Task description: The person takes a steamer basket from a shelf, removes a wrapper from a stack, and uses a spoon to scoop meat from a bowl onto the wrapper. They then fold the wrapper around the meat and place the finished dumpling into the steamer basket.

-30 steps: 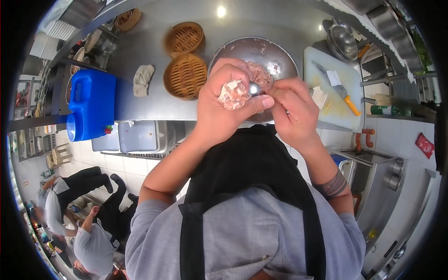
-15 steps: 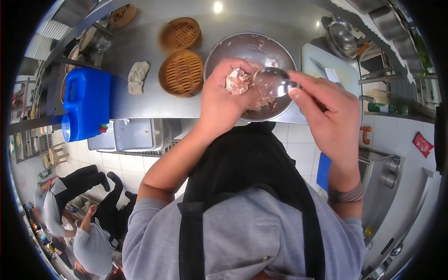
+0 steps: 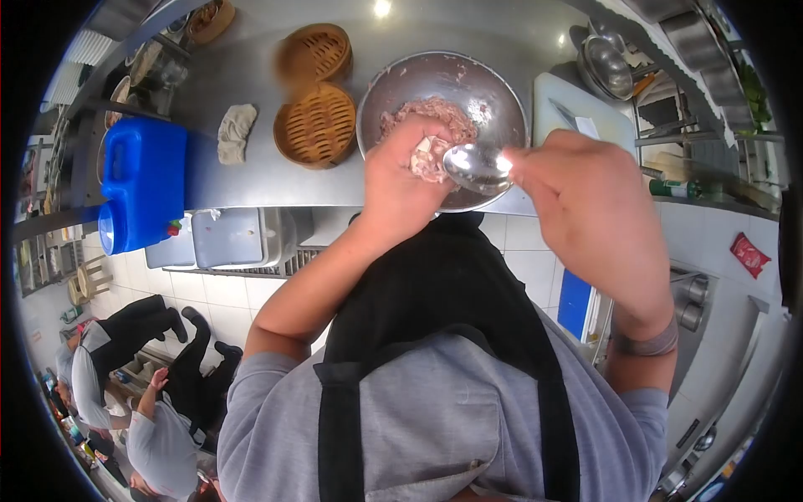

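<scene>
My left hand (image 3: 400, 180) is closed around a dumpling (image 3: 428, 158), a white wrapper with pink minced meat showing at the top. My right hand (image 3: 585, 201) holds a metal spoon (image 3: 477, 166) whose bowl touches the dumpling's filling. Both hands are over the near rim of a steel bowl (image 3: 489, 84) that holds pink minced meat (image 3: 427, 111). The bowl stands on a steel counter (image 3: 251, 180).
Two bamboo steamer baskets (image 3: 318, 124) stand left of the bowl, with a crumpled cloth (image 3: 232, 132) and a blue jerrycan (image 3: 140, 182) further left. A white cutting board (image 3: 562, 105) with a knife lies to the right. People crouch on the tiled floor at lower left (image 3: 125, 376).
My right hand swung out to the right and now brings the spoon's bowl back against the dumpling. My left hand with the dumpling has lowered closer to the bowl.
</scene>
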A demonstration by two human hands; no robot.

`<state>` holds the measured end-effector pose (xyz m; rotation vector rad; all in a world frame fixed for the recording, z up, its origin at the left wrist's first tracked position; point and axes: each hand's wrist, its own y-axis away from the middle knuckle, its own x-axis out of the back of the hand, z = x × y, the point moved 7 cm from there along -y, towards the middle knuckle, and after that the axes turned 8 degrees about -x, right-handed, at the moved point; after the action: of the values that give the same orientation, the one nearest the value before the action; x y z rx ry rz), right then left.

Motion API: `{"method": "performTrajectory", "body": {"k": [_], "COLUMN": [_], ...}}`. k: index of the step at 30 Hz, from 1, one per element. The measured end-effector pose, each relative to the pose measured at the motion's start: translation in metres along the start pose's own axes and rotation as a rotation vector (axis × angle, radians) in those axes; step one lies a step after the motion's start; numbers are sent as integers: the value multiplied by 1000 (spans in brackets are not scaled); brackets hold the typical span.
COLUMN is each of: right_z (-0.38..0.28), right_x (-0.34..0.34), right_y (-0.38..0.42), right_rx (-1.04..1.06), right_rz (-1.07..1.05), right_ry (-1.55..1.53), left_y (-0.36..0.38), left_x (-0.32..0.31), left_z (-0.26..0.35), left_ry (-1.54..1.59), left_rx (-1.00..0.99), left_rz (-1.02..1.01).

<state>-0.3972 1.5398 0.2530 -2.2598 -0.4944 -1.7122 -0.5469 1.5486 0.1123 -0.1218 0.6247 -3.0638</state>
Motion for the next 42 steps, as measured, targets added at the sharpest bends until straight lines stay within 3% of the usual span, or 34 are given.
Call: {"method": "performTrajectory", "body": {"k": [5, 7, 9, 11, 13, 19, 22, 24, 28, 31, 34, 37, 39, 40, 42], "right_z": [-10, -14, -21, -24, -34, -36, -26, -28, -29, -26, -30, -26, -12, -8, 3], "right_x": [-9, -6, 5, 5, -2, 15, -5, 7, -8, 4, -3, 8, 18, 21, 25], "right_y": [-6, -7, -11, -15, -20, -17, -24, -24, -23, -25, -24, -27, -32, -31, -29], "right_rx": [98, 52, 106, 157, 335, 471, 453, 472, 488, 495, 532, 502, 444, 416, 295], "right_rz": [22, 42, 91, 138, 220, 341, 309, 377, 388, 450, 424, 403, 423, 435, 377], "right_ry": [-45, 147, 144, 140, 165, 266, 248, 255, 234, 234, 239, 264, 271, 275, 185], "left_y": [-3, -3, -2, -2, -4, -5, -9, -9, -16, -17, -15, -18, -16, -12, -17], "left_x": [0, 4, 3, 2, 2, -1, -1, -4, -3, -4, -6, -6, -1, -4, -3], "left_z": [0, 1, 0, 13, 17, 2, 12, 3, 13, 7, 6, 6, 4, -2, -5], "left_ry": [25, -4, -102, -83, -64, 215, 100, 273, 234, 309, 444, 557, 418, 417, 683], "left_rx": [-56, -67, -30, 27, 76, 225, 199, 355, 288, 336, 258, 338, 562, 563, 289], "left_rz": [31, 14, -112, -106, -106, -124, -164, -156, -171, -153, -128, -130, -190, -188, 1]}}
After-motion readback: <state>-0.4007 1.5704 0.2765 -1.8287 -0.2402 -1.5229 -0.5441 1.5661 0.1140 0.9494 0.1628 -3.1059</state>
